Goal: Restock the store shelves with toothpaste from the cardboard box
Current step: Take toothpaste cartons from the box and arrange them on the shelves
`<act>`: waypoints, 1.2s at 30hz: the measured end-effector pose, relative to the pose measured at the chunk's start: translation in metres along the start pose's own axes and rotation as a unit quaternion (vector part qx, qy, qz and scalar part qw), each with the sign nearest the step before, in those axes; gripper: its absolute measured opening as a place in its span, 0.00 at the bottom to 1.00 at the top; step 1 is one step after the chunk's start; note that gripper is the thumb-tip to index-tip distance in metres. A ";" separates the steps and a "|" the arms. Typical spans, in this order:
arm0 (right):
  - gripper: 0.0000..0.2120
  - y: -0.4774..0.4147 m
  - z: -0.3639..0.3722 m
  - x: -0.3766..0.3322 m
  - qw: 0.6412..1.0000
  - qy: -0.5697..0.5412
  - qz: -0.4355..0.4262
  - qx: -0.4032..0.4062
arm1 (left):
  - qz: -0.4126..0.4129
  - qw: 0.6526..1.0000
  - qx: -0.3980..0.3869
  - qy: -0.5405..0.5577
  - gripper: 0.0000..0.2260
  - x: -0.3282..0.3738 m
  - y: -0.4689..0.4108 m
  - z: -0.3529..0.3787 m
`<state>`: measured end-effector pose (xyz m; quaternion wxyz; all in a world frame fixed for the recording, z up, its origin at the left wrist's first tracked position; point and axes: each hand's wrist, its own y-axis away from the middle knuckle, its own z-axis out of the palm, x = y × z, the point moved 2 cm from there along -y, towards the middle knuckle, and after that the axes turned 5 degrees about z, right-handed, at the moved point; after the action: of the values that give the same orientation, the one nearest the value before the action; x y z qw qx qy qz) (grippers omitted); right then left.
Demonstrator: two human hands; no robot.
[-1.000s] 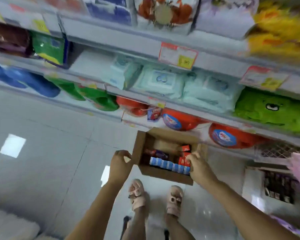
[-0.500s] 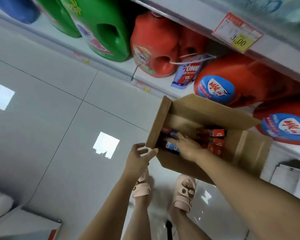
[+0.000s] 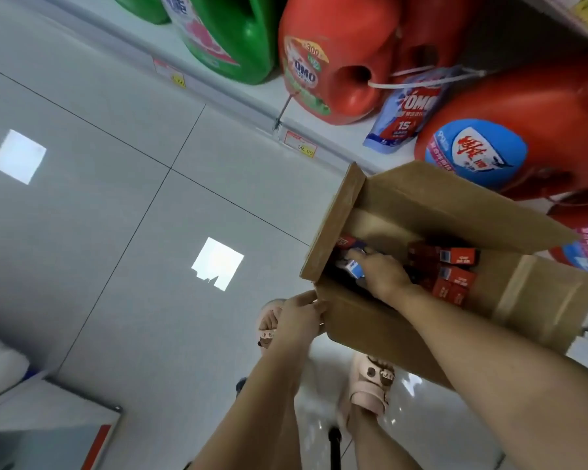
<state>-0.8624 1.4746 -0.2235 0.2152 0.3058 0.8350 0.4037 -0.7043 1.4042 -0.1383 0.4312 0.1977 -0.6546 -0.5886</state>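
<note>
Our right hand [image 3: 384, 276] apparently clamps a carton [image 3: 352, 268], box [image 3: 381, 337] 9 o'clock; flat-fingered left hand [image 3: 301, 317] may let box tip.

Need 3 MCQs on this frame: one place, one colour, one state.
1. Where is the right hand?
A) inside the brown cardboard box
B) on the shelf
C) on the floor

2. The small stacked toothpaste cartons beside that hand are:
A) green
B) red
C) yellow

3. The box's top flaps are:
A) taped shut
B) cut off
C) open

Key: 1A, the wrist crosses the box's rim; 2B, red faces show; 3C, the flaps stand up and the contents are visible.
</note>
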 end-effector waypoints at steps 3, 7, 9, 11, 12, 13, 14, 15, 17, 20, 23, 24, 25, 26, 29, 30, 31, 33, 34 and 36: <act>0.26 0.021 -0.017 0.006 0.999 -0.033 0.005 0.034 | -0.017 0.999 0.040 0.014 0.08 0.005 0.011 0.008; 0.25 0.066 -0.053 0.012 0.994 -0.074 0.015 0.077 | -0.026 0.995 0.097 -0.023 0.10 0.019 0.044 0.019; 0.24 0.100 -0.076 0.014 0.991 -0.099 0.013 0.091 | -0.013 0.992 0.123 -0.037 0.09 0.029 0.074 0.027; 0.23 0.141 -0.099 0.017 0.984 -0.137 0.007 0.112 | 0.014 0.989 0.140 -0.049 0.09 0.039 0.110 0.036; 0.23 0.163 -0.111 0.019 0.979 -0.162 0.002 0.124 | 0.025 0.987 0.149 -0.057 0.09 0.043 0.128 0.041; 0.22 0.187 -0.124 0.021 0.972 -0.192 -0.003 0.138 | 0.025 0.987 0.152 -0.052 0.09 0.044 0.146 0.047; 0.22 0.211 -0.137 0.022 0.963 -0.226 -0.008 0.148 | 0.015 0.989 0.145 -0.022 0.11 0.046 0.164 0.054; 0.21 0.235 -0.149 0.023 0.953 -0.260 -0.014 0.155 | -0.007 0.992 0.125 0.028 0.15 0.048 0.181 0.061; 0.20 0.282 -0.171 0.024 0.937 -0.307 -0.025 0.163 | -0.048 0.990 0.041 0.129 0.20 0.052 0.215 0.077; 0.21 0.353 -0.198 0.027 0.920 -0.352 -0.048 0.166 | -0.040 0.975 -0.065 0.211 0.26 0.063 0.259 0.099; 0.24 0.416 -0.215 0.027 0.920 -0.310 -0.104 0.215 | 0.014 0.963 -0.106 0.249 0.26 0.081 0.301 0.111; 0.25 0.433 -0.219 0.025 0.920 -0.290 -0.122 0.233 | 0.028 0.962 -0.112 0.248 0.25 0.087 0.316 0.115; 0.27 0.449 -0.224 0.024 0.917 -0.284 -0.136 0.246 | 0.040 0.962 -0.117 0.245 0.22 0.093 0.331 0.119; 0.28 0.464 -0.229 0.023 0.910 -0.292 -0.147 0.255 | 0.058 0.960 -0.121 0.244 0.18 0.099 0.347 0.121; 0.35 0.504 -0.252 0.019 0.902 -0.330 -0.182 0.210 | 0.117 0.959 -0.129 0.222 0.11 0.115 0.385 0.122; 0.36 0.514 -0.259 0.017 0.902 -0.346 -0.195 0.169 | 0.140 0.963 -0.129 0.192 0.09 0.121 0.395 0.119; 0.35 0.523 -0.267 0.014 0.895 -0.375 -0.209 0.122 | 0.165 0.965 -0.131 0.155 0.08 0.127 0.406 0.116; 0.32 0.536 -0.285 0.010 0.865 -0.450 -0.210 0.071 | 0.216 0.963 -0.143 0.073 0.08 0.138 0.427 0.110; 0.30 0.538 -0.294 0.009 0.853 -0.480 -0.189 0.078 | 0.244 0.957 -0.153 0.032 0.11 0.145 0.438 0.109; 0.31 0.540 -0.311 0.006 0.847 -0.503 -0.154 0.078 | 0.300 0.937 -0.172 -0.042 0.21 0.160 0.459 0.108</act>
<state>-0.8731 1.5732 0.3918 0.6404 0.3501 0.6777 0.0901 -0.7645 1.4517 0.3537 0.5876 -0.1099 -0.5894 -0.5433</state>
